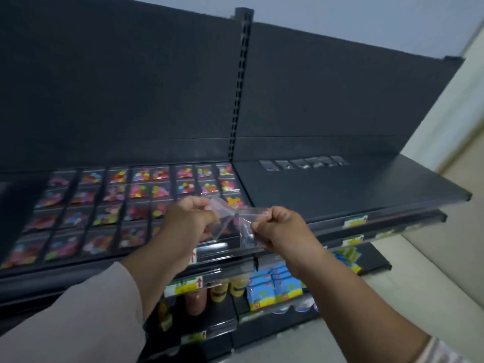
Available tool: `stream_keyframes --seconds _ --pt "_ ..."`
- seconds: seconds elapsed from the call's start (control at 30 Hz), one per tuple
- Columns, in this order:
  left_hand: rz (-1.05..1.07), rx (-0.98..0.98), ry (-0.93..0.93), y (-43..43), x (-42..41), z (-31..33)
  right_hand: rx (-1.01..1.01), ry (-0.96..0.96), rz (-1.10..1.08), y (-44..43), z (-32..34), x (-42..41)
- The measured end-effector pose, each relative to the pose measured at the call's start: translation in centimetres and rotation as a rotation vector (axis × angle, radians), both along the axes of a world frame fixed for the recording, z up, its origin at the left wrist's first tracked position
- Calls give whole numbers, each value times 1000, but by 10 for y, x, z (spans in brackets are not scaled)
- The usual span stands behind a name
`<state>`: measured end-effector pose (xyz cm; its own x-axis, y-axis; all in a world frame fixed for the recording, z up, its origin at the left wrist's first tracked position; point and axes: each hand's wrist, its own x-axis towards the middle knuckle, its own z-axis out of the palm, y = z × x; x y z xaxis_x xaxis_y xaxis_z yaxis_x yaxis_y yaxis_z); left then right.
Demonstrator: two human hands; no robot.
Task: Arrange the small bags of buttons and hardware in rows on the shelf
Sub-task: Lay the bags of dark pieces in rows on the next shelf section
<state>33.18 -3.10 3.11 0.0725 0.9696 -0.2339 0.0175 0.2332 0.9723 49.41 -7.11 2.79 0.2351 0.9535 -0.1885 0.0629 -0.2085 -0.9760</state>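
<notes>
Done: rows of button bags (138, 191) fill the left bay of the shelf (340, 189).
Outstanding: right bay has one short back row of hardware bags (303, 162); judged far from complete.
Left: left hand (187, 218) pinches a clear bag (221, 218), contents indiscernible.
Right: right hand (281, 226) pinches a second bag (247, 234) of dark parts.
Position: both aloft before the shelf front.

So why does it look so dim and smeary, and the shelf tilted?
Head view: dim bluish light; motion blur softens the rows of colourful button bags, left hand, right hand and their clear plastic bags; the wide-angle lens tilts and bows the dark metal shelf.
</notes>
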Motion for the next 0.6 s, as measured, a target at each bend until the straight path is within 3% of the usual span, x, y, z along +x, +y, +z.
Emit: stream_keyframes --seconds 0.23,0.6 --pt "-99 8 54 23 77 9 0 -11 -88 15 -4 76" --pt "-162 -52 105 138 168 -9 -21 -142 -153 110 -12 169"
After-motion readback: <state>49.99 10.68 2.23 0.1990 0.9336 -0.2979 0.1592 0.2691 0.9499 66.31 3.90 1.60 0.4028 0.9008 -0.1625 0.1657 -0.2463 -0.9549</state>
